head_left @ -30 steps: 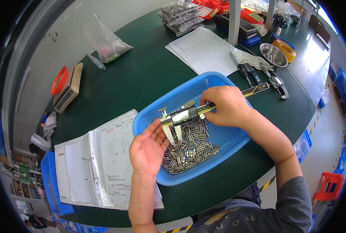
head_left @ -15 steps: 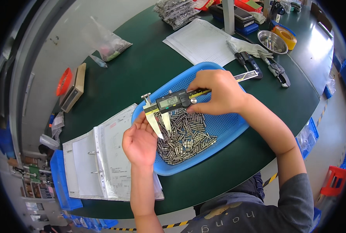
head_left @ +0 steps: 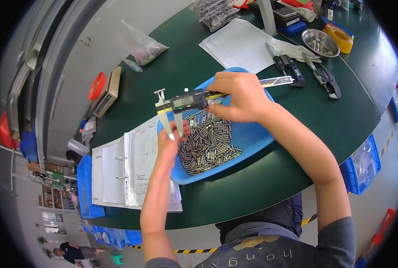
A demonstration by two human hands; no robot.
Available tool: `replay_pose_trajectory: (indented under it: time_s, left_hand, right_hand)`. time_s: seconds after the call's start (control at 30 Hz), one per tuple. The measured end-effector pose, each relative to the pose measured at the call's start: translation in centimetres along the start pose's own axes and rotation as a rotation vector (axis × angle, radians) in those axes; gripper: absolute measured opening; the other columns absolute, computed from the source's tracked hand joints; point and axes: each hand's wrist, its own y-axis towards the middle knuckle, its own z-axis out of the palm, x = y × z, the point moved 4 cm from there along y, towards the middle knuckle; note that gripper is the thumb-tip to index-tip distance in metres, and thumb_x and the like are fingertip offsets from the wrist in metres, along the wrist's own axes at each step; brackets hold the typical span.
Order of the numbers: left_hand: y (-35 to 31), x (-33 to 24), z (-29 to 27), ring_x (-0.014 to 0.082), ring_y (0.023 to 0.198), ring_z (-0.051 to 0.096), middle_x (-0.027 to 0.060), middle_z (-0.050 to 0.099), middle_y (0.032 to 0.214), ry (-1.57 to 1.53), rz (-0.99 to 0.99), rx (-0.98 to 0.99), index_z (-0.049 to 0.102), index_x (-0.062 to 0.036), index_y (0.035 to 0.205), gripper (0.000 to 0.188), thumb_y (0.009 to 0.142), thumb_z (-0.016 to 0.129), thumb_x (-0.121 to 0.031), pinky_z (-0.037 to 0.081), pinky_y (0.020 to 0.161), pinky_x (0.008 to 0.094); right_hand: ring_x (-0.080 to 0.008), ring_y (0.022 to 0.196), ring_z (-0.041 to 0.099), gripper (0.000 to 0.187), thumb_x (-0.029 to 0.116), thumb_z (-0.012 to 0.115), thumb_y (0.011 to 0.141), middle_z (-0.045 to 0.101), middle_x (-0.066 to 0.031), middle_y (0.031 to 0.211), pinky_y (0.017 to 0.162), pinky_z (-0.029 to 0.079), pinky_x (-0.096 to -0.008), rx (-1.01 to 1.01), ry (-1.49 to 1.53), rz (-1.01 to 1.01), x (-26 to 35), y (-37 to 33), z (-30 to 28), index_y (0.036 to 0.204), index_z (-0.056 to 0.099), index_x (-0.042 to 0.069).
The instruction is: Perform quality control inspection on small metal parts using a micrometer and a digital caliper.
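Observation:
My right hand (head_left: 240,96) is closed round a digital caliper (head_left: 188,101), its fingers and thumb on the slider side of the beam. The caliper lies roughly level over a blue perforated basket (head_left: 252,137), jaws pointing down and slightly apart. At the jaw tips is my left hand (head_left: 167,145), its fingers curled in close to them. Whether a small part sits between those fingers is too small to make out. Below, a heap of short metal pins (head_left: 210,143) fills the near left part of the basket.
Left of the basket lies an open ring binder (head_left: 132,174) with drawings. Beyond are paper sheets (head_left: 237,44), two micrometers (head_left: 326,80), a metal bowl (head_left: 319,43) and yellow tape (head_left: 339,38). A scale (head_left: 106,92) and a plastic bag of parts (head_left: 147,51) stand far left.
My left hand has gone from palm up with loose fingers to fingers curled at the jaw tips. The caliper has tilted slightly and the whole view has shifted.

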Motion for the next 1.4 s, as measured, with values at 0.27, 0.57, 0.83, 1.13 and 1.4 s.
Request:
replay_pose_trajectory:
  time_s: [0.27, 0.57, 0.83, 1.13, 1.4]
  left_hand:
    - [4.8, -0.1, 4.2, 0.032, 0.06, 0.057, 0.0147, 0.057, 0.059, 1.313, 0.514, 0.108, 0.061, -0.0057, 0.074, 0.017, 0.073, 0.057, -0.022, 0.045, 0.054, 0.0395]
    - [1.9, -0.8, 4.1, 0.0314, 0.077, 0.057, 0.0131, 0.06, 0.079, 1.262, 0.844, 0.245, 0.057, -0.0063, 0.084, 0.014, 0.078, 0.051, -0.017, 0.044, 0.063, 0.0406]
    - [3.3, -1.4, 4.3, 0.0313, 0.078, 0.056, 0.0143, 0.059, 0.08, 1.446, 0.727, 0.417, 0.058, -0.0061, 0.084, 0.015, 0.072, 0.05, -0.012, 0.043, 0.067, 0.0421]
    - [2.9, -0.5, 3.0, 0.0101, 0.049, 0.052, 0.0022, 0.052, 0.06, 0.23, -0.013, 0.129, 0.054, -0.0033, 0.088, 0.012, 0.077, 0.053, -0.008, 0.043, 0.043, 0.0215]
    - [0.3, -0.2, 2.1, 0.0118, 0.059, 0.053, 0.0042, 0.054, 0.076, -0.633, -0.2, 0.014, 0.049, -0.0067, 0.105, 0.028, 0.079, 0.055, -0.016, 0.045, 0.045, 0.0236]
  right_hand:
    - [-0.0257, 0.062, 0.057, 0.033, 0.035, 0.07, 0.056, 0.057, -0.007, 0.067, 0.053, 0.044, -0.035, 0.012, 0.026, 0.015, -2.4, -0.6, 0.2, 0.075, 0.063, 0.009]
    - [-0.0296, 0.062, 0.059, 0.052, 0.057, 0.066, 0.048, 0.058, -0.0104, 0.061, 0.054, 0.046, -0.0383, 0.194, -0.011, 0.02, 0.8, -0.6, 0.8, 0.064, 0.06, 0.008]
    - [-0.0288, 0.062, 0.056, 0.046, 0.05, 0.067, 0.054, 0.055, -0.0079, 0.064, 0.052, 0.043, -0.0378, 0.152, -0.047, 0.05, 0.7, -0.6, 0.4, 0.063, 0.055, 0.007]
    - [-0.0288, 0.062, 0.055, 0.033, 0.036, 0.064, 0.062, 0.054, -0.0085, 0.068, 0.05, 0.043, -0.036, -0.013, 0.016, -0.002, 1.0, -0.9, -0.8, 0.071, 0.055, 0.006]
    - [-0.0254, 0.055, 0.054, 0.03, 0.034, 0.067, 0.064, 0.053, -0.0051, 0.065, 0.045, 0.041, -0.0325, -0.002, -0.085, -0.069, 1.5, -0.8, -0.9, 0.075, 0.057, 0.008]
